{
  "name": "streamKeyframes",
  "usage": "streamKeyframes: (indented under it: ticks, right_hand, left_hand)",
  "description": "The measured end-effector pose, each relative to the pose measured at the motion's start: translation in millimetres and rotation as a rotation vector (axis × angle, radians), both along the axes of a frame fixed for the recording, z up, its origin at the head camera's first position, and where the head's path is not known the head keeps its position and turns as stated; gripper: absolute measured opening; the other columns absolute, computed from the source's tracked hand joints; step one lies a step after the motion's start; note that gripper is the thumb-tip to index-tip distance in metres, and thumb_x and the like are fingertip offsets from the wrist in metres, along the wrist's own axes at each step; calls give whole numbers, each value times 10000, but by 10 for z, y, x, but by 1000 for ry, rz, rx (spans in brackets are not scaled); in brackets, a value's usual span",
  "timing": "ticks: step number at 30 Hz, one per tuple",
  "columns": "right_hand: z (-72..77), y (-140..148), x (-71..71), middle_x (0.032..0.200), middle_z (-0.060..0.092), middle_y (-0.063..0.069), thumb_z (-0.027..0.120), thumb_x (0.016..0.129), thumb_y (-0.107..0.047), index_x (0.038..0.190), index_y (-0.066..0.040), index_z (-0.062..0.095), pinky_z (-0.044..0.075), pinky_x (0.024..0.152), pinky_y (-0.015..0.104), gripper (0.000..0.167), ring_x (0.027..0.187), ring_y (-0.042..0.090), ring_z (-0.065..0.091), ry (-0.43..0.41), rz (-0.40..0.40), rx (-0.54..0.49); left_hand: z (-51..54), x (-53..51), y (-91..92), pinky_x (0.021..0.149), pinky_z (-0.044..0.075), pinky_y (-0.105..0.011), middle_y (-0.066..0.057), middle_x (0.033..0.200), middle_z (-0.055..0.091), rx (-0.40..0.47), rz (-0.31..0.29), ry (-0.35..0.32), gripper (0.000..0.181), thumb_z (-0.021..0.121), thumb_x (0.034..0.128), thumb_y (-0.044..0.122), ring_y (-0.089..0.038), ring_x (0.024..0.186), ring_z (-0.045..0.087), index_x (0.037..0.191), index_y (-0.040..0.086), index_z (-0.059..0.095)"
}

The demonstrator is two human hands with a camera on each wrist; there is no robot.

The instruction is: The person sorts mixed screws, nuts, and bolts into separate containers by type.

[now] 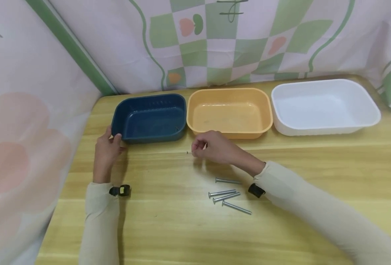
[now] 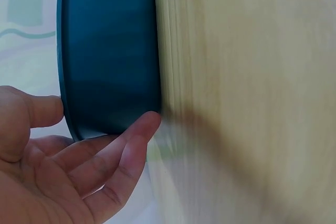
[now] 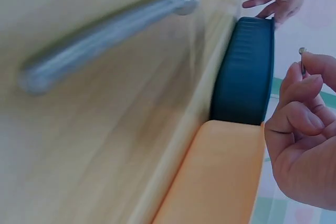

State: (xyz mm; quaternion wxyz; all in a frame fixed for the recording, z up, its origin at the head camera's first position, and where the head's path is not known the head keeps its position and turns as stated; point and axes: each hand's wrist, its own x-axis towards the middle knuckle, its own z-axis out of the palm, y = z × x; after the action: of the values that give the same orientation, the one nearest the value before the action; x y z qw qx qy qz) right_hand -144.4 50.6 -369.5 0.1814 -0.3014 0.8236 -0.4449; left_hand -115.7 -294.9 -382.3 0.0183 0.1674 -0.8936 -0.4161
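A dark blue plastic bin (image 1: 149,140) stands at the left of the row. My left hand (image 1: 107,152) grips its front left corner, thumb (image 2: 47,111) at the rim and fingers (image 2: 107,166) against the outer wall. Between thumb and fingertips, my right hand (image 1: 215,147) pinches a small screw (image 3: 303,59), head outward. That hand is just in front of the yellow bin (image 1: 228,135), above the table. A tiny dark piece (image 1: 177,129) lies inside the blue bin, too small to identify. Several long metal bolts (image 1: 226,198) lie on the table near my right wrist.
To the right of the yellow bin stands a white bin (image 1: 314,130). All three are side by side along the back of the wooden table (image 1: 168,221). A patterned curtain (image 1: 222,51) hangs directly behind them, and another cloth (image 1: 26,140) is at the left.
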Motion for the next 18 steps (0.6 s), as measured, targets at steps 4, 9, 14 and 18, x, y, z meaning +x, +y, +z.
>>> streamKeyframes:
  ticks: [4,9,14,18]
  right_hand:
    - [66,-98,-46,742,658,-64,686,879,-100,840,-133,710,485,715,321,56,741,137,598,22,-16,-13]
    - [158,-224,-104,747,653,-57,700,883,-74,835,-137,706,479,693,320,80,714,141,585,78,-29,-18]
    - [228,-342,-178,767,661,-39,690,904,-63,845,-122,703,465,661,315,84,692,146,583,107,-41,-19]
    - [277,-428,-229,774,664,-33,703,917,-96,857,-121,694,462,666,313,66,696,150,585,116,-53,-4]
  left_hand:
    - [-1,-10,-11,592,509,-186,-283,1495,377,-8,-7,-12,579,402,1077,235,-397,900,709,1589,52,205]
    - [-14,5,-27,590,510,-185,-273,1505,361,3,4,-8,585,402,1075,240,-396,895,711,1587,43,198]
    - [-22,5,-38,614,540,-234,-304,1459,408,11,-7,-9,591,404,1075,241,-401,898,709,1586,34,189]
    - [-10,-17,-25,642,553,-271,-295,1446,435,14,-5,-32,599,410,1078,248,-394,913,708,1590,44,175]
